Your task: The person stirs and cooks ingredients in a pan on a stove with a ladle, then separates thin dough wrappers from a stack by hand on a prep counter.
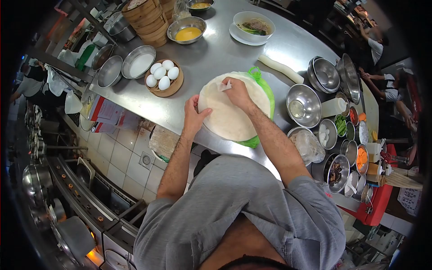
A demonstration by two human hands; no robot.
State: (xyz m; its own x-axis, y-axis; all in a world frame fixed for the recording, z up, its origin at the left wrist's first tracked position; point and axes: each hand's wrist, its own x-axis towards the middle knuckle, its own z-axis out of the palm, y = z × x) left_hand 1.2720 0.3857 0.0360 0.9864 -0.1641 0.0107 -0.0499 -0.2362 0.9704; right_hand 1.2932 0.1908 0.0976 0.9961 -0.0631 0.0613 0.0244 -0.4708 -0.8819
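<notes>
Right up close, below your grey shirt (pixel 243 202) front's reach, both your arms stretch over the steel counter (pixel 121 96), and here are the sheets (pixel 236 119), round, pale and stacked, directly in front of you, with a green bag (pixel 268 96) showing around their edge. Your left hand (pixel 193 118) is at the near left rim, thumb laid over the top and fingers bent at the edge; whether they grip anything you cannot tell from here. Your right hand (pixel 237 93) is over the upper part of the stack, fingers drawn narrow, pinching a thin, whitish flap (pixel 223 86) raised off the surface. Out to your right, a clear bag (pixel 308 146) bulges beside bowls of dark pieces (pixel 336 173), orange slices (pixel 362 158) and chopped greens (pixel 340 126), and a wide metal bowl (pixel 311 96) sits near the stack. Just past the sheets, on the right, a long pale roll (pixel 281 69) lies at a slant. Over on the left, white eggs (pixel 164 83) fill a round basket (pixel 170 92), next to a pan of white contents (pixel 140 63). Farther up comes a bowl of yellow liquid (pixel 188 34) by the bamboo steamers (pixel 148 24), then a noodle bowl (pixel 254 29) on its plate. Way off right, a person (pixel 375 47) in white stands among others.
</notes>
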